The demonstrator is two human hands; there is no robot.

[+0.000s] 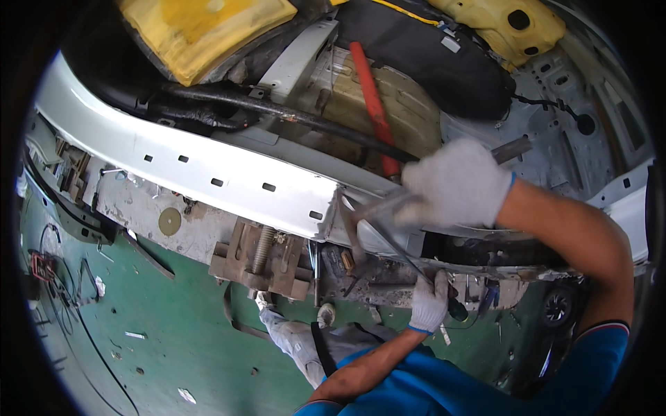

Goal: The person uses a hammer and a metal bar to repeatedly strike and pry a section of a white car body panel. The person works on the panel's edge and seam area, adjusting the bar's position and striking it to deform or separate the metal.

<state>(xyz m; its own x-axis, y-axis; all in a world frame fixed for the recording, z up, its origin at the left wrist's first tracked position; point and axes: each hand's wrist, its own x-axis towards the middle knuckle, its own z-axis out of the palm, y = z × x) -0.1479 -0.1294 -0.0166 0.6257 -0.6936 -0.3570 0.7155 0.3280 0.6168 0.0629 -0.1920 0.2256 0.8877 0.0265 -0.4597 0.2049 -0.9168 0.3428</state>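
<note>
My right hand (pixel 454 184), in a white glove and blurred by motion, is closed round the handle of a hammer (pixel 352 225). The hammer's narrow head is over the cut end of the white body beam (pixel 267 197); its handle end sticks out past my hand. Lower down, my left hand (pixel 430 301), also gloved, grips a long-shafted screwdriver (pixel 392 243). Its shaft slants up and left toward the beam's edge, near the hammer head. A dark green handle end shows beside my left palm. The shaft's tip is hard to make out.
A red bar (pixel 373 104) and a black tube (pixel 298 116) cross the car body behind the beam. A rusty clamp (pixel 260 260) with a threaded bolt stands below it. Yellow panels (pixel 215 28) lie at the upper left. Cables (pixel 69 277) trail over the green floor (pixel 187 333).
</note>
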